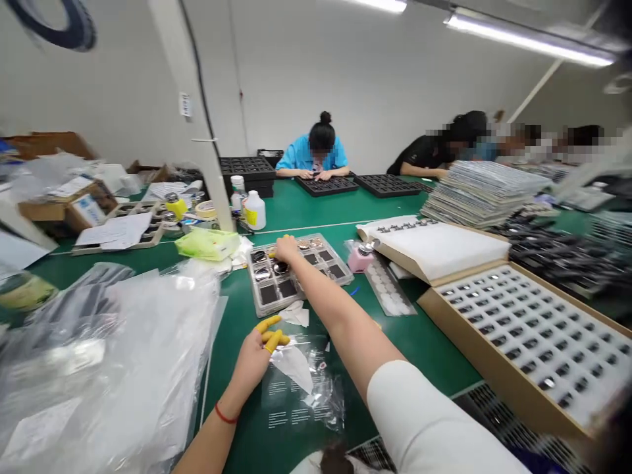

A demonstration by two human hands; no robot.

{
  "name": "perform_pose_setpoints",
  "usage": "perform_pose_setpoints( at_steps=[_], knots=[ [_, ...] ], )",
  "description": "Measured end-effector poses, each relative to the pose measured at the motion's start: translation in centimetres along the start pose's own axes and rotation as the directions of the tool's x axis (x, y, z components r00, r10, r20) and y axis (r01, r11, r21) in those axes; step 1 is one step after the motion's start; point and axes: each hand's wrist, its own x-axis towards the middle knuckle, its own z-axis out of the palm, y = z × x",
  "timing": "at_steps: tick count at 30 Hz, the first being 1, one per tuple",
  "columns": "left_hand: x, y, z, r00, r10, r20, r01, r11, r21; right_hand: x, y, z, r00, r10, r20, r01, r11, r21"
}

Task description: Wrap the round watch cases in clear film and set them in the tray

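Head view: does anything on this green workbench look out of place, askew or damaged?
Yes: the stack of flat sheets at right looks askew, its layers fanned out of line. A crumpled heap of clear plastic bags also sprawls across the near left of the bench.

Your finger cots (270, 332) look like matt yellow rubber, and your sleeve (434, 421) is smooth white cloth. The tray (301, 273) in front of you is glossy clear plastic, the bag (301, 395) thin shiny film, the bench mat (419, 349) smooth matt green, and the box (494, 355) plain brown cardboard.
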Motion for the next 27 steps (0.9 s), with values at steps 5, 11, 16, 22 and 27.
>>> perform_pose_setpoints(
  at_steps=[5,11,16,22,27],
  knots=[
    [-0.4,1.3,0.3,0.998,-0.050,-0.033,0.049,0.999,-0.018,-3.5,0.4,-1.8,0.996,-0.060,-0.066,0.068,0.989,0.129],
    [-0.6,1.5,0.1,0.999,0.047,0.000,-0.046,0.986,-0.162,-14.0,1.6,-1.2,0.874,-0.472,-0.115,0.474,0.775,0.419],
    [-1.3,1.5,1.4,0.993,-0.020,0.117,0.021,1.000,-0.007,-21.5,3.9,-0.5,0.808,-0.587,-0.043,0.552,0.731,0.400],
    [-2.4,1.9,2.9,0.986,0.028,0.165,-0.044,0.994,0.096,-23.0,5.1,0.2,0.928,-0.369,0.053,0.278,0.780,0.561],
    [-2.8,1.9,2.8,0.971,-0.025,0.239,-0.005,0.992,0.125,-22.9,4.9,1.2,0.950,-0.297,0.099,0.218,0.854,0.472]
  ],
)
